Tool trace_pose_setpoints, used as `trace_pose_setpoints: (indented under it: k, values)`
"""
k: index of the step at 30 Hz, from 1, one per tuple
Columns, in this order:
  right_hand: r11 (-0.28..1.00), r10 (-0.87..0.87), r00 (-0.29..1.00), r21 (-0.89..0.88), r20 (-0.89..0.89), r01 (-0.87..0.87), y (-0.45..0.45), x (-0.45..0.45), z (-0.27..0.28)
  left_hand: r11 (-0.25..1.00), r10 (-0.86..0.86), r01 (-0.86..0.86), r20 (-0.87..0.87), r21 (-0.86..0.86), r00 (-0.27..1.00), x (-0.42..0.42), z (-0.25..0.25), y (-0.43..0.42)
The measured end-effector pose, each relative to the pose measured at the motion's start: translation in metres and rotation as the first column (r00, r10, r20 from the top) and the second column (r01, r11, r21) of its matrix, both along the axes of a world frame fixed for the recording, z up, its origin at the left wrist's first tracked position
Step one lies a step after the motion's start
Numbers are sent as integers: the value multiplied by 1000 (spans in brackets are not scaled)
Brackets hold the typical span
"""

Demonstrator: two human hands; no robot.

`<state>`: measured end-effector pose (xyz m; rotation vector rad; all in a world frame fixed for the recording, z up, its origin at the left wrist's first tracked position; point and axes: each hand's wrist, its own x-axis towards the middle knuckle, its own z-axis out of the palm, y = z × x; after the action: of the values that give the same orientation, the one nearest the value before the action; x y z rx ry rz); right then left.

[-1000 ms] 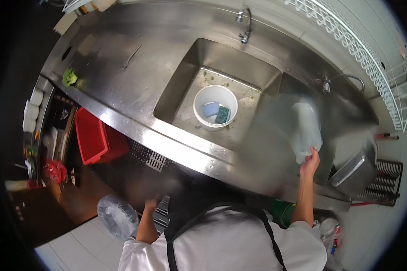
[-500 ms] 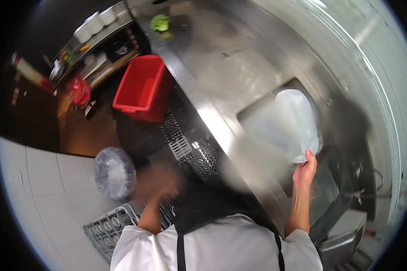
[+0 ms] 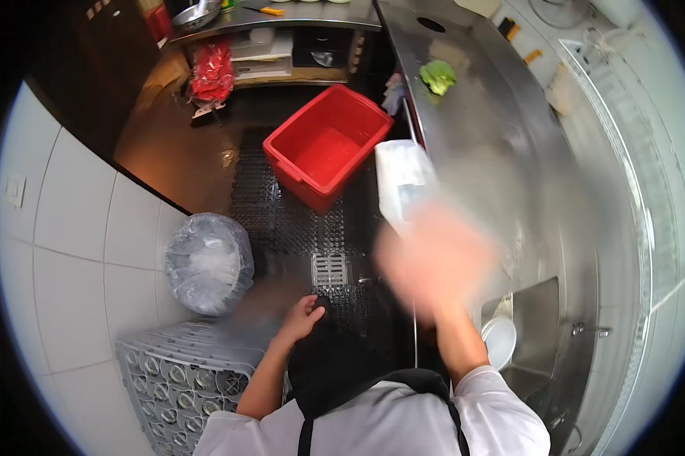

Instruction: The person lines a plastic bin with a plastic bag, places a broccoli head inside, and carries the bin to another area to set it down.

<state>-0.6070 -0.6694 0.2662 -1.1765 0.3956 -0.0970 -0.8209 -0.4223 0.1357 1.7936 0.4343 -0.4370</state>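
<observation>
My right hand (image 3: 437, 262) is smeared by motion over the front edge of the steel counter (image 3: 502, 175). At its far side is a white, partly translucent plastic piece (image 3: 403, 178), which the hand appears to grip; whether it is a bag or a container I cannot tell. Low in front of my black apron (image 3: 335, 357) is my left hand (image 3: 303, 318), its fingers loosely bent and apart, with nothing visible in them. A green leafy vegetable (image 3: 437, 77) lies farther along the counter.
A red plastic bin (image 3: 327, 148) stands on the wet black floor mat (image 3: 262, 182). To the left are a bag-lined bin (image 3: 209, 264) and a grey rack (image 3: 186, 380). The sink (image 3: 536, 327) at right holds a white bowl (image 3: 499, 342). A shelf unit stands ahead.
The view has turned towards the red bin. My right hand and the white plastic have moved from over the sink to the counter's front edge. My left hand stays low.
</observation>
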Motion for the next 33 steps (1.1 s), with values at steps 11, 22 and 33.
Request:
trace_pose_setpoints:
  k: [11, 22, 33]
  values:
    - [670, 31, 941, -691, -338, -271, 157, 185, -114, 910, 347, -308, 105, -277, 932, 8, 91, 64]
    - [841, 151, 943, -463, -296, -280, 170, 394, -101, 849, 526, -500, 191, -172, 828, 2, 97, 117]
    - [845, 528, 835, -6, -155, -535, 24, 260, 8, 959, 276, -282, 246, -12, 929, 40, 116, 98]
